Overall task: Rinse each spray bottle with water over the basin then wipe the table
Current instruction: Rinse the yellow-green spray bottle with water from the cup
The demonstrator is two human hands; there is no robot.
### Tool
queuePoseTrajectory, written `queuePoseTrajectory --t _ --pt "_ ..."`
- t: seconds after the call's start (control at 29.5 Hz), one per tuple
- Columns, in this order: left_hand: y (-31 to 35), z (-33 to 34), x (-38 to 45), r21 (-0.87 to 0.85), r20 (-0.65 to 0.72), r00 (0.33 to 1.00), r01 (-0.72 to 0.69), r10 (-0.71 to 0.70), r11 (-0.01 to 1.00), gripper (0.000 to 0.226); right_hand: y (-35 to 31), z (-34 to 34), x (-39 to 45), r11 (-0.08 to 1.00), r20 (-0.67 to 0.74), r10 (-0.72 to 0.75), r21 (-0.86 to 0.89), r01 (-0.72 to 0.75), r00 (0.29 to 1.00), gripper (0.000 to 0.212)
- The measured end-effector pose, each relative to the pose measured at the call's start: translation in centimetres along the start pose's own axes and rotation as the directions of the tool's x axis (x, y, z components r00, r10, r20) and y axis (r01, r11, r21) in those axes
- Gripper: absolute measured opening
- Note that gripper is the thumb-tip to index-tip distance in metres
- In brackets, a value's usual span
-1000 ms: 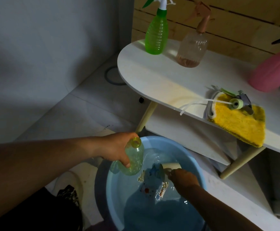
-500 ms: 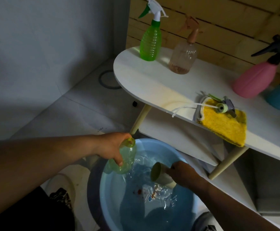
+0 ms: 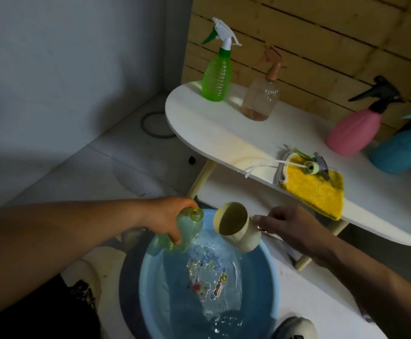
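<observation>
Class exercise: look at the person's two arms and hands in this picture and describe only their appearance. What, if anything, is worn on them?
Both forearms are bare all the way to the picture's edge: no sleeve, glove, watch, bracelet or ring shows. The left hand and the right hand are bare too. The light is dim, so small details such as fingernails or fine marks cannot be made out.

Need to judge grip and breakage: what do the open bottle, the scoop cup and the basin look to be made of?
Open bottle: thin clear greenish plastic, glossy; the basin shows through it. Cup: opaque beige, matte, probably plastic. Basin: smooth light blue plastic, by its thin moulded rim, with a printed picture on its floor.
</observation>
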State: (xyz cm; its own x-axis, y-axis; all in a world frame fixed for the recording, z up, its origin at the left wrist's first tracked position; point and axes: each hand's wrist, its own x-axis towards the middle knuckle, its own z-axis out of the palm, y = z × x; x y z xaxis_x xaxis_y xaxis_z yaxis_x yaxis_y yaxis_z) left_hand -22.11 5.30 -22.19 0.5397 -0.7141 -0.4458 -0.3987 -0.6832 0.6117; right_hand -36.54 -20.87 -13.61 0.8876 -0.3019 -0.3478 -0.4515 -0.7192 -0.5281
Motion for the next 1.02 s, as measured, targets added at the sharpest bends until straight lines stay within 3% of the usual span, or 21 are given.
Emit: queuePoseTrajectory --t 0.2,0.58,1.02 --pt "0.3 0.4 -0.1 -0.012 0.010 0.999 -0.043 0.043 0.999 0.084 -2.3 -1.4 -1.5 0.991 -0.106 -0.083 0.095 0.093 0.991 0.040" --pt "0.8 0.7 0.1 -0.081 0.017 0.997 -0.076 0.077 0.994 0.079 -4.1 -1.1 -2.5 0.973 -0.264 -0.203 -0.166 0.163 0.943 0.040" --pt "1.5 0.8 0.2 -0.091 0.038 0.996 -0.081 0.084 0.993 0.083 -4.3 -0.3 -3.0 0.951 -0.323 -0.255 -0.255 0.175 0.912 0.037"
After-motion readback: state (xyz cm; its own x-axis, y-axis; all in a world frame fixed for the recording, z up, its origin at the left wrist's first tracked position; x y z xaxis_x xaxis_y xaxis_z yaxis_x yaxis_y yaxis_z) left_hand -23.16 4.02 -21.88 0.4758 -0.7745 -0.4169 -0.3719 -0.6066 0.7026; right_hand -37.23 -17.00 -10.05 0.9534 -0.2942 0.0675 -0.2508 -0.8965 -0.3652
